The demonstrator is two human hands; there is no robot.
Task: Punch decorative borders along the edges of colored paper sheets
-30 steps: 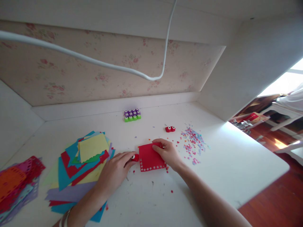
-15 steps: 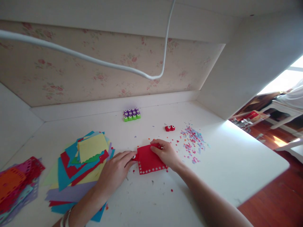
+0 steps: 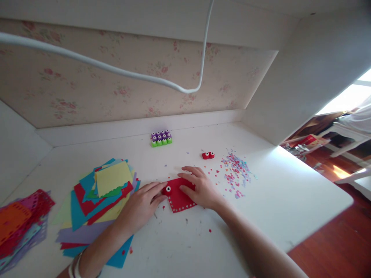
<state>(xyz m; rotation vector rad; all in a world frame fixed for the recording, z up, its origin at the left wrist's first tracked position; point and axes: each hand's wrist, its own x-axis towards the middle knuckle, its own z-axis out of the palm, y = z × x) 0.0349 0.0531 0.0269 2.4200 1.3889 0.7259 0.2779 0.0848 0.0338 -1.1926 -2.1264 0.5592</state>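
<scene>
My left hand (image 3: 146, 202) is closed around a small red craft punch (image 3: 168, 189) with a white button on top. The punch sits at the left edge of a red paper sheet (image 3: 181, 195). Small cut-out shapes run along the sheet's left and near edges. My right hand (image 3: 203, 189) lies over the sheet's right part, its fingers spread and the thumb resting on the paper. Beyond that hand, a pair of red punches (image 3: 208, 155) stands on the white table (image 3: 278, 193).
Confetti (image 3: 236, 170) is scattered to the right. Purple and green punches (image 3: 161, 139) stand in rows at the back. Coloured paper (image 3: 113, 179) is stacked to the left, with punched sheets (image 3: 20, 220) farther left. A white cable (image 3: 130, 75) hangs across the view.
The red punch has moved onto the sheet's left edge, its button now in plain view. My right hand has shifted slightly left over the paper, with its fingers spread wider.
</scene>
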